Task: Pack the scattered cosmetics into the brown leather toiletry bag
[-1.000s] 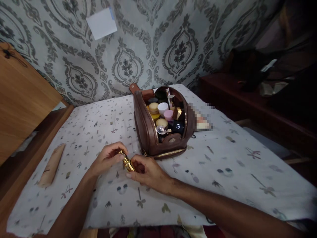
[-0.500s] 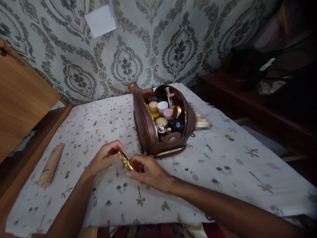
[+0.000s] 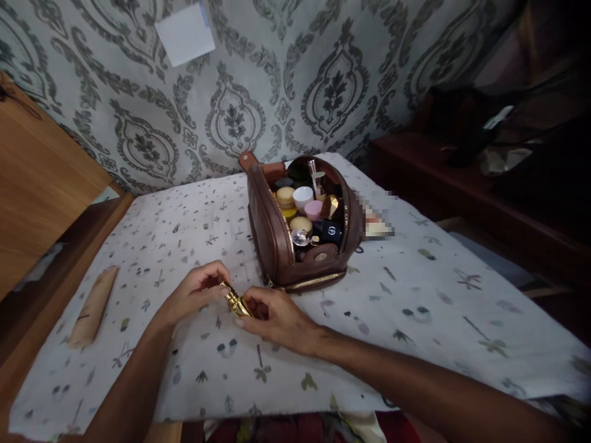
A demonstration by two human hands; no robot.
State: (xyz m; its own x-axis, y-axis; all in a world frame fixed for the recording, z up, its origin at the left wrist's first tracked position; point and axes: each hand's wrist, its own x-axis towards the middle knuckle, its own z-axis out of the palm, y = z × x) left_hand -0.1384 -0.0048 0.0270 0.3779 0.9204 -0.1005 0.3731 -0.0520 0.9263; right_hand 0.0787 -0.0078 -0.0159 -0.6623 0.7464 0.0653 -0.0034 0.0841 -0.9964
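Note:
In the head view, my right hand (image 3: 279, 320) is closed around the wider end of a small, shiny gold bottle (image 3: 237, 303) with a narrow neck. The thumb and fingers of my left hand (image 3: 196, 292) pinch its narrow top end. Part of the bottle is hidden by my right fingers, so its exact kind is hard to make out. Just beyond my hands stands a brown leather cosmetic bag (image 3: 268, 240), unzipped at the top. Inside it are several jars and bottles, among them a white jar (image 3: 303, 198), a pink jar (image 3: 313, 210) and a black bottle (image 3: 331, 231).
A light brown paper-like roll (image 3: 93, 307) lies at the left of the patterned white cloth (image 3: 194, 227). A pixelated item (image 3: 376, 221) is right of the bag. Wooden furniture (image 3: 41, 184) borders the left, with patterned wallpaper (image 3: 235, 114) behind.
Both hands keep the same grip on the gold bottle. The camera view has shifted only slightly.

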